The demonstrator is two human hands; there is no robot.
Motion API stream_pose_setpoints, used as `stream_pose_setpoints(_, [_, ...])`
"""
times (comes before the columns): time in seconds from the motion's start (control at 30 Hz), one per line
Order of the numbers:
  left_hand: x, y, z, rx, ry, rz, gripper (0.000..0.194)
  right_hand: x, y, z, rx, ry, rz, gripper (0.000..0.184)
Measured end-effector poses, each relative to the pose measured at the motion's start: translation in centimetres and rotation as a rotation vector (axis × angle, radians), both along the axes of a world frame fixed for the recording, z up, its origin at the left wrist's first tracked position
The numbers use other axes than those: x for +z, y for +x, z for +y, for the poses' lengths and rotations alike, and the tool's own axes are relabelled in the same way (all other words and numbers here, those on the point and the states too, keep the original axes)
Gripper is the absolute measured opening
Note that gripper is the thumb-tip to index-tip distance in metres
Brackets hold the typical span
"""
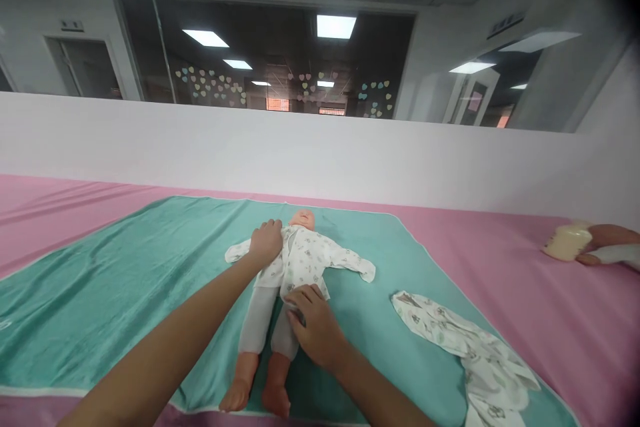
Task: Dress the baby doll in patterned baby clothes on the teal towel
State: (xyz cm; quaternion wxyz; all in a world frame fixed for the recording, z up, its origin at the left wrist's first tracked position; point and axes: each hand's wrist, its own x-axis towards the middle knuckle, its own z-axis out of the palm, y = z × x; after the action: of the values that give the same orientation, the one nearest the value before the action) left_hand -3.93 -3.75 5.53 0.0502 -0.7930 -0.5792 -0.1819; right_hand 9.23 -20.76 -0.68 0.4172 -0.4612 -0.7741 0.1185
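1. Baby doll (300, 280): laid on its back on the green blanket (150, 280), head towards the white wall (300, 153), bare feet (239, 383) towards the near edge; dressed in a white patterned top (305, 257), sleeves stretched out to both sides, and pale leggings (259, 320).

2. Left hand (267, 240): over the upper part of the top, beside the neck, on the picture's left; fingers bent and close together, back of the hand upwards; cannot tell whether pinching cloth or only resting on it.

3. Right hand (317, 327): at the lower hem of the top, just above the leggings; fingers curved, thumb set apart beneath; cannot tell whether gripping the hem or merely touching it.

4. Loose patterned garment (480, 350): spread well to the right of the doll, crumpled, partly cut off by the bottom of the view.

5. Pink covering (500, 253): beneath the blanket and showing around it; at far right, a blurred cream-coloured object (567, 242); behind, above the wall, a wide window (350, 97) with heart shapes (215, 87) visible in it.
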Motion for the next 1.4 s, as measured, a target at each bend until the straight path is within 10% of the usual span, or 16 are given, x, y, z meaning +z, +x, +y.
stream_pose_setpoints(0.23, [-2.8,-4.4,-3.4,0.038,-0.494,-0.481,0.050,-2.9,5.5,2.8,-0.262,-0.408,0.595,0.040])
stream_pose_setpoints(0.4, [-1.9,-4.1,-7.5,-0.302,-0.741,-0.838,0.052,-2.3,5.3,7.2,-0.131,-0.593,0.796,0.072])
stream_pose_setpoints(0.6, [-1.4,0.1,-9.5,-0.470,-0.724,-1.154,0.049,-1.2,5.3,8.8,-0.089,-0.374,0.875,0.079])
stream_pose_setpoints(0.93, [-3.4,1.6,-7.8,-0.112,-0.348,-0.865,0.049,-3.1,7.8,9.3,-0.274,-0.254,0.606,0.072])
stream_pose_setpoints(1.13, [-3.0,1.5,-10.4,-0.206,-0.327,-0.723,0.022,-2.1,7.4,5.9,-0.442,-0.214,0.360,0.051])
stream_pose_setpoints(1.4, [-3.4,-1.8,-23.0,-0.399,-0.542,-0.691,0.028,-0.7,16.1,-6.9,-0.498,-0.175,-0.406,0.035])
